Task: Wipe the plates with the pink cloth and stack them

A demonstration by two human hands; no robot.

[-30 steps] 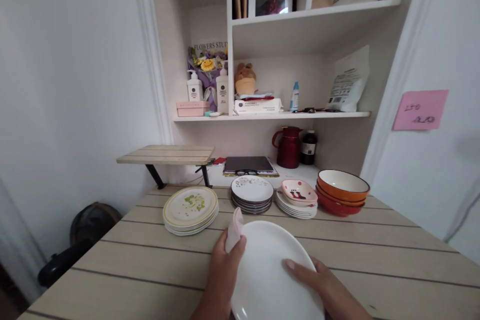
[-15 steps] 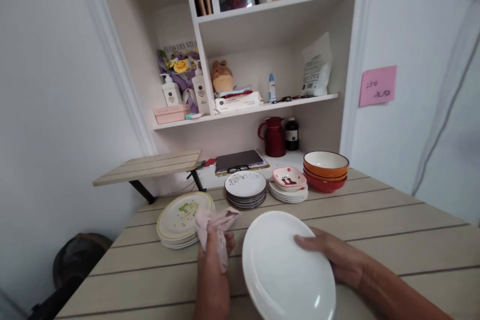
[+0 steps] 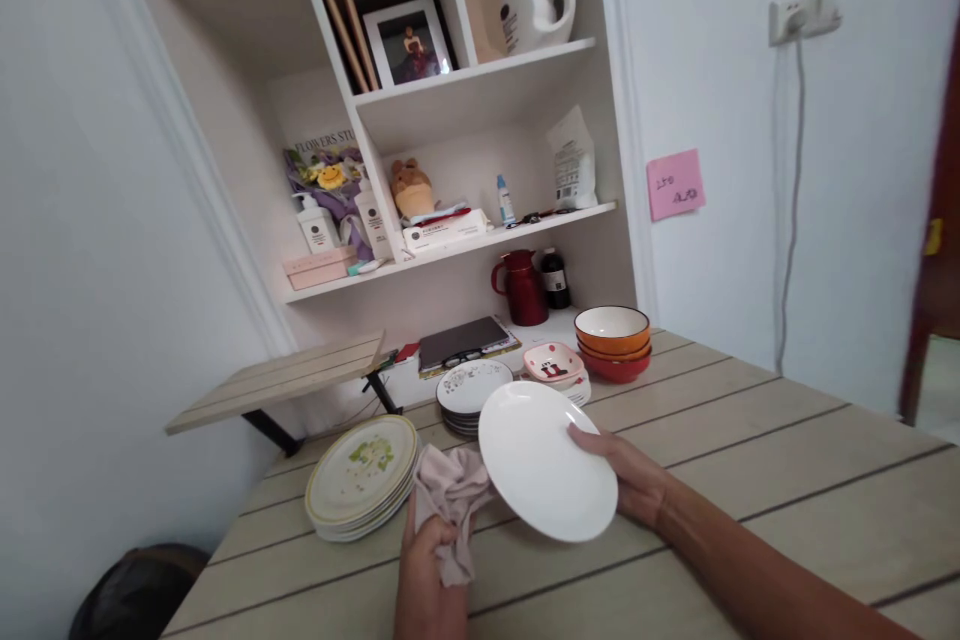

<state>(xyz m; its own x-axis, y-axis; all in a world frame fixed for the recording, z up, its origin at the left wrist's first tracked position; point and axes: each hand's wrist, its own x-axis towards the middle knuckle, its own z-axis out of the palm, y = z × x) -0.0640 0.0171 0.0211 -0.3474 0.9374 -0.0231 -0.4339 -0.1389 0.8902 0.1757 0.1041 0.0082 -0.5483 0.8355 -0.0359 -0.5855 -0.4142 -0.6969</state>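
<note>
The white plate partly hides the right hand.

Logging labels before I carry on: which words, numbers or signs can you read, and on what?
"FLOWERS STU", cut off: sheet behind the flowers.
"250", probably: pink note; its lower line is illegible.
Too small or blurred: pump bottles, white box, pink box, bag, blue-capped bottle, dark bottle, jug, square bowl.
None visible: white plate, cloth.
</note>
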